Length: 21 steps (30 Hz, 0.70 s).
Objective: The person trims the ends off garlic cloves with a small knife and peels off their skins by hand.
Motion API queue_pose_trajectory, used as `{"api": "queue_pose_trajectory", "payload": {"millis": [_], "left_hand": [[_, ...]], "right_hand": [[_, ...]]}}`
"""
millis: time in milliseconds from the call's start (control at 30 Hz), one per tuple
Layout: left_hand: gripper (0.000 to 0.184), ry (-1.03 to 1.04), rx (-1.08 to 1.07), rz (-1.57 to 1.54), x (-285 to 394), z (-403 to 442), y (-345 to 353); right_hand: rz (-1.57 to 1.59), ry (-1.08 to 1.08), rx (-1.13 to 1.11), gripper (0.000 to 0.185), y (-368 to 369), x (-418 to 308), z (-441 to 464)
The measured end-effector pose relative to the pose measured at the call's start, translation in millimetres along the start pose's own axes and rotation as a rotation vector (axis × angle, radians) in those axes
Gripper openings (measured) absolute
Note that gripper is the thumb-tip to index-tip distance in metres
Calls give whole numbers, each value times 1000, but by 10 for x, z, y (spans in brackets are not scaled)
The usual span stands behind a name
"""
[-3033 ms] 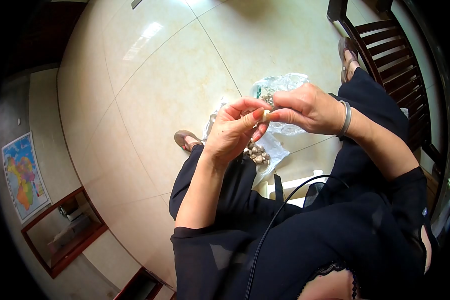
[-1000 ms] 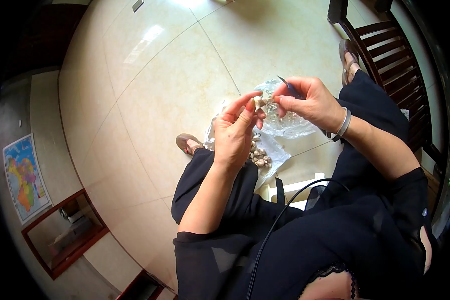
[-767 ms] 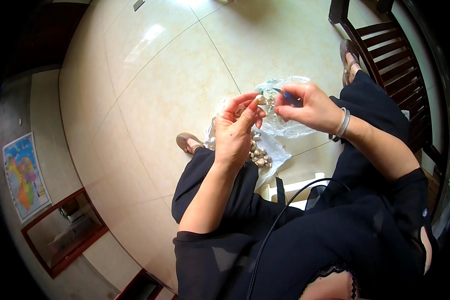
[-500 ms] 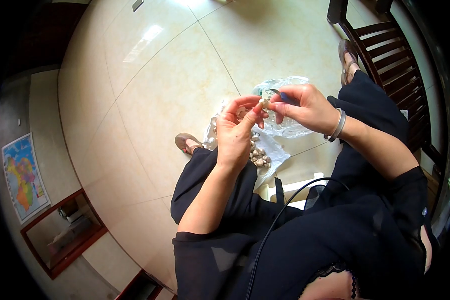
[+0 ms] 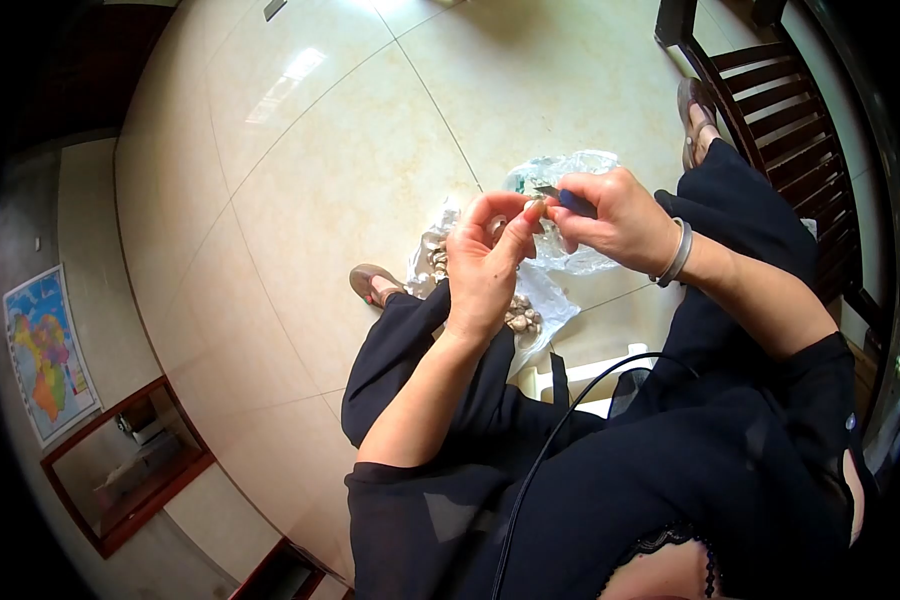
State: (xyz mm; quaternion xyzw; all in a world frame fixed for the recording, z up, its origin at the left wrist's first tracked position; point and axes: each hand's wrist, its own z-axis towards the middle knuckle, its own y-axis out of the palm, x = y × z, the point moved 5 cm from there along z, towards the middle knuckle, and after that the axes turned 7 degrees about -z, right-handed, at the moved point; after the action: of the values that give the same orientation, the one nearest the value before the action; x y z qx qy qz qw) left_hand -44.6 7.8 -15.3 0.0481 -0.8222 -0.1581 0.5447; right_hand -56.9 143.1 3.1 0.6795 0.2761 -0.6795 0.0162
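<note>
My left hand (image 5: 482,262) is closed, with a small pale mushroom (image 5: 536,204) pinched between thumb and fingertips. In my right hand (image 5: 622,218) is a small knife (image 5: 577,204) with a dark blue handle; its short blade points left, just above the mushroom. The fingertips of both hands meet around the mushroom and partly hide it. Below my left hand, small brownish mushrooms (image 5: 522,316) lie on a white plastic bag (image 5: 553,298). A thin, see-through plastic bag (image 5: 582,258) is spread on the floor beneath my right hand.
Part of a white stool (image 5: 610,402) shows between my legs. A dark slatted wooden bench (image 5: 770,105) stands at the right, beside one shoe (image 5: 692,110). The other shoe (image 5: 368,283) is left of the mushrooms. A black cord (image 5: 540,460) crosses my clothing.
My left hand has shifted slightly right and turned, its fingers curling closer around the mushroom. The knife blade has moved slightly down and left. The bags stay in place.
</note>
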Motion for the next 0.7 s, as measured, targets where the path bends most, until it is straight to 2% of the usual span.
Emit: {"api": "queue_pose_trajectory", "payload": {"millis": [100,500,600,700], "left_hand": [[15,51,-9,27,5,2,5],[17,-36,-61,14,-61,0,-8],[19,-71,-98,-64,-87,5,-24],[18,-181,-81,-281,-94,0,-31]], "right_hand": [[-17,10,36,10,-4,7,2],[16,42,0,8,38,18,2],[106,123,-70,8,54,61,-3],[215,158,-76,9,43,85,3]]}}
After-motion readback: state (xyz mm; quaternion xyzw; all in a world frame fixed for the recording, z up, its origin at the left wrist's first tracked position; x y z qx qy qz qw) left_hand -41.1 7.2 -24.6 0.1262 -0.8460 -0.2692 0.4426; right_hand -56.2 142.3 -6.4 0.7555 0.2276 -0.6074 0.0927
